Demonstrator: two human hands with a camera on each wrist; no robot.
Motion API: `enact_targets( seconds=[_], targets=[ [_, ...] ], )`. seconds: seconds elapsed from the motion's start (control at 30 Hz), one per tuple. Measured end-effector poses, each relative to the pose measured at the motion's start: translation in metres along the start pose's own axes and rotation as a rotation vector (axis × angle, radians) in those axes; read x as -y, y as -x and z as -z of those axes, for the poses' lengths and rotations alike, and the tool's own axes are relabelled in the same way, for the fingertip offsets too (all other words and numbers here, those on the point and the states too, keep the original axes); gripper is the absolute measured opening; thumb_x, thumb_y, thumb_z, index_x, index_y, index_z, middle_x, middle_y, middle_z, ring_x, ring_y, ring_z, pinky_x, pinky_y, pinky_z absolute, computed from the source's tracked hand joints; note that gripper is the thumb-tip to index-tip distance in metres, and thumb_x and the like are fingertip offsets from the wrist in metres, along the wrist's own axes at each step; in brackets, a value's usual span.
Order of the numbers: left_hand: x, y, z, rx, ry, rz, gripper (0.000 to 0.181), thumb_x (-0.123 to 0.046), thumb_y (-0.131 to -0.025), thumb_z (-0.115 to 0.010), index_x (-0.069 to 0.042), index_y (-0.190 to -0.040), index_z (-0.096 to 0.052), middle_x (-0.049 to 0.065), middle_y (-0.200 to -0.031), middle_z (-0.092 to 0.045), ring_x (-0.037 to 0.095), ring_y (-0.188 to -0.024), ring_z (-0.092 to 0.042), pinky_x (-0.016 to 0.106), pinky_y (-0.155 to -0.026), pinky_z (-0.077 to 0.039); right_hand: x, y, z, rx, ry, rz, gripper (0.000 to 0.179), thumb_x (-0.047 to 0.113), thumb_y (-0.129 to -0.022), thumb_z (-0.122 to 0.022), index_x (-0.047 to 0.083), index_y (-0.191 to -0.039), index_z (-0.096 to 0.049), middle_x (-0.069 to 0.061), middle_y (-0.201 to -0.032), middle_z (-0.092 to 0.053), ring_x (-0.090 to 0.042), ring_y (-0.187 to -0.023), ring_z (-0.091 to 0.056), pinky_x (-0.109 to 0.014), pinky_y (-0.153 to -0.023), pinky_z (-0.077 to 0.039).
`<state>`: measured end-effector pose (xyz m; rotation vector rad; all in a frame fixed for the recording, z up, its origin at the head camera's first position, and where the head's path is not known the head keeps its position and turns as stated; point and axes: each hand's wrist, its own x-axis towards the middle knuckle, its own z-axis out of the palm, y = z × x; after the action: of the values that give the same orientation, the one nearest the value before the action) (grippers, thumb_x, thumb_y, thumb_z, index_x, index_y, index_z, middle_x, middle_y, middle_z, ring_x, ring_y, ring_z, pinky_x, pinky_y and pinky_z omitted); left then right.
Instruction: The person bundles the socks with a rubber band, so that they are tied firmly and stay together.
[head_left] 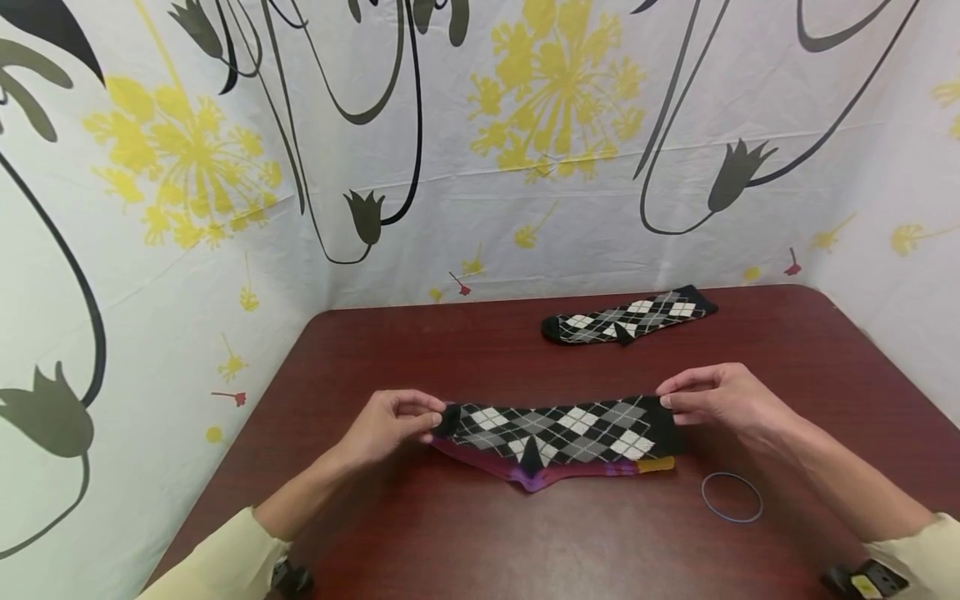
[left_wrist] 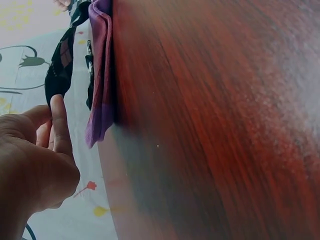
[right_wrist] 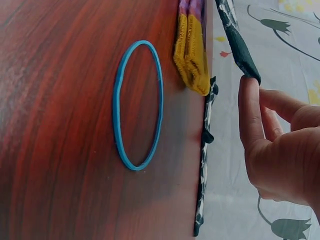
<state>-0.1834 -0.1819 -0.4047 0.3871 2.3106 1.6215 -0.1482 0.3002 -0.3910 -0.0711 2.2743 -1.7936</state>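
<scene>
A black, grey and white argyle sock (head_left: 577,429) is stretched level between both hands. The left hand (head_left: 393,425) pinches its black toe between thumb and fingers, and the right hand (head_left: 723,400) pinches its black cuff. Both wrist views show the sock raised off the table, above a purple sock bundle (left_wrist: 101,65) with a mustard-yellow end (right_wrist: 191,57). Those purple socks lie on the tabletop, partly hidden behind the argyle sock in the head view. To the right of the bundle lies a blue rubber band (right_wrist: 118,100), touched by neither hand.
Farther back on the dark red table (head_left: 420,350) lies a second argyle sock (head_left: 630,321), flat. A white cloth (head_left: 465,208) with yellow and grey flower prints hangs behind the table and along its sides.
</scene>
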Motion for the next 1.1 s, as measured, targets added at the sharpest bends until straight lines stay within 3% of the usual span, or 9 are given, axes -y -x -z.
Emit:
enact_targets(
  seconds=[0.27,0.47,0.77,1.1],
  targets=[
    [0.005,0.000,0.001,0.034,-0.034,0.009,0.018,-0.006,-0.099,-0.076,0.002,-0.115,-0.077,0.015,-0.107,-0.078,0.030,-0.080,-0.074,0.032,-0.077,-0.064,-0.004,-0.004,-0.004,-0.001,0.025,-0.015,0.024,0.001,-0.098,-0.074,-0.015,-0.115,-0.071,-0.004,-0.103,-0.077,-0.013,-0.081,-0.075,-0.038,-0.080,-0.064],
    [0.009,0.001,0.000,0.048,-0.048,0.005,0.015,-0.004,-0.100,-0.074,0.003,-0.113,-0.076,0.015,-0.103,-0.078,0.027,-0.080,-0.074,0.033,-0.076,-0.064,-0.005,-0.007,-0.010,-0.006,0.042,-0.015,0.025,-0.002,-0.097,-0.074,-0.018,-0.116,-0.070,-0.011,-0.107,-0.076,-0.014,-0.084,-0.076,-0.039,-0.081,-0.064],
    [0.014,-0.003,-0.001,0.046,-0.085,0.001,0.013,-0.003,-0.100,-0.074,0.001,-0.112,-0.077,0.014,-0.102,-0.077,0.025,-0.080,-0.073,0.033,-0.075,-0.064,-0.007,-0.010,-0.018,-0.031,0.157,-0.002,0.019,-0.005,-0.095,-0.075,-0.015,-0.111,-0.073,-0.019,-0.105,-0.077,-0.016,-0.084,-0.075,-0.041,-0.078,-0.064],
    [0.013,-0.005,0.000,0.060,-0.154,-0.046,0.013,-0.005,-0.099,-0.076,0.000,-0.111,-0.077,0.013,-0.102,-0.078,0.026,-0.078,-0.074,0.032,-0.074,-0.064,-0.006,-0.010,-0.019,-0.053,0.246,0.008,0.015,-0.006,-0.095,-0.074,-0.012,-0.109,-0.076,-0.021,-0.106,-0.076,-0.022,-0.084,-0.077,-0.040,-0.075,-0.064]
  ],
)
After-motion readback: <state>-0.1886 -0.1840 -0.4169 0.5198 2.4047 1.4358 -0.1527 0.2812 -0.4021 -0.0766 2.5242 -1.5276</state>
